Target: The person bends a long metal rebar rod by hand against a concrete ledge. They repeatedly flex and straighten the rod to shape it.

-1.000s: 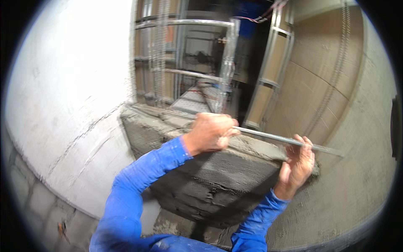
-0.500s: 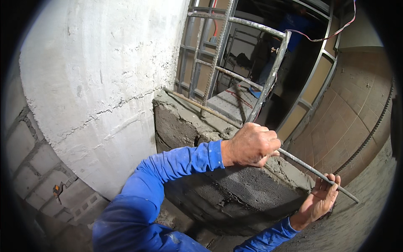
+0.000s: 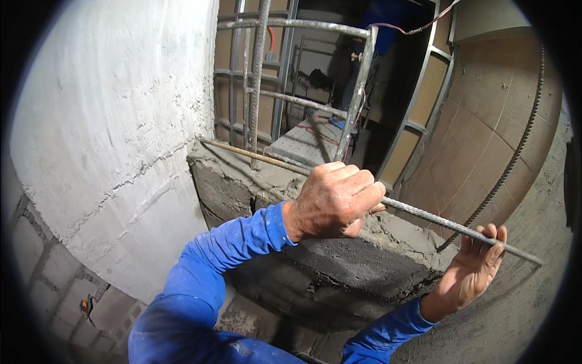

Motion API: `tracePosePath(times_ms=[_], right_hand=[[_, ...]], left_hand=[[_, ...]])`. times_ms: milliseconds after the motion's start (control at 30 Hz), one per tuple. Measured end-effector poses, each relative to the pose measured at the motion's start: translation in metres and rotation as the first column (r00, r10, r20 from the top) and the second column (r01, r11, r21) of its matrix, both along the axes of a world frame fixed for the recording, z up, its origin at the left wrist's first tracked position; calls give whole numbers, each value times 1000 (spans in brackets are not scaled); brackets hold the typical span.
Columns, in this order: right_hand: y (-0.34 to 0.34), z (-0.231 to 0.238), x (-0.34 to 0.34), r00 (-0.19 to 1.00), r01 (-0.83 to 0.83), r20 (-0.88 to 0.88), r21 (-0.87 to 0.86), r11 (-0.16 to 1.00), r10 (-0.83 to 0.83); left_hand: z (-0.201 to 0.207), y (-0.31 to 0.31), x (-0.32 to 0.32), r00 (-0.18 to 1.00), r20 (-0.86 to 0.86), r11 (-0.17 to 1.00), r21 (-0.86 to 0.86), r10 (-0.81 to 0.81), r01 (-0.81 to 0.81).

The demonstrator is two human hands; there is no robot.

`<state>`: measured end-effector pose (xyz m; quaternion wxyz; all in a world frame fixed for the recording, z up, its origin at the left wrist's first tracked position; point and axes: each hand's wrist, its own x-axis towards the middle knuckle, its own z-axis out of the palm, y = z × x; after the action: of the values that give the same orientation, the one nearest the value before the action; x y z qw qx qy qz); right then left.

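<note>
A rebar rod point(image 3: 424, 216) lies lengthwise above the top of a low mortar-covered block wall point(image 3: 351, 270). Its far left end meets the foot of the white concrete column point(image 3: 121, 121). Near the middle of the rod, my left hand point(image 3: 336, 200) is closed around it in a fist, knuckles up. Toward the right end, my right hand point(image 3: 467, 276) holds the rod from below, with its fingertips behind the bar. The rod's right tip point(image 3: 536, 262) is close to the grey plastered wall. Part of the bar is hidden by my left fist.
An upright ribbed rebar point(image 3: 257, 79) and a tubular metal frame point(image 3: 357, 91) stand at the far side. Another ribbed bar point(image 3: 524, 130) slants at right beside tiled wall. A pink-white wire point(image 3: 418, 29) hangs above. A person in blue point(image 3: 376, 30) is beyond, partly in shadow.
The scene has shifted left in view. The rod lies flatter in the picture, its right end raised and farther right along with my right hand. Both hands keep their hold.
</note>
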<state>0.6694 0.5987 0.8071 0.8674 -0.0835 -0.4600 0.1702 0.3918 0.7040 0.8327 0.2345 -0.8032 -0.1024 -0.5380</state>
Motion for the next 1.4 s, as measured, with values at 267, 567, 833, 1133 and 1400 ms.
tracePosePath(times_ms=[267,567,833,1133,1400], right_hand=[[5,43,-24,984,-76,174,148,986,49],[9,32,-62,980,-72,172,-140,987,96],[16,18,-69,966,-137,189,-193,972,174],[18,10,-64,963,-172,168,-221,960,211],[21,-2,-66,966,-175,146,-246,953,215]], left_hand=[[20,-18,0,994,94,983,173,50,-66],[175,-20,10,930,355,828,546,-90,-128],[227,-25,28,924,367,792,593,-105,-145],[285,-50,-1,861,488,989,51,-144,137],[345,4,-6,804,462,927,183,-375,328]])
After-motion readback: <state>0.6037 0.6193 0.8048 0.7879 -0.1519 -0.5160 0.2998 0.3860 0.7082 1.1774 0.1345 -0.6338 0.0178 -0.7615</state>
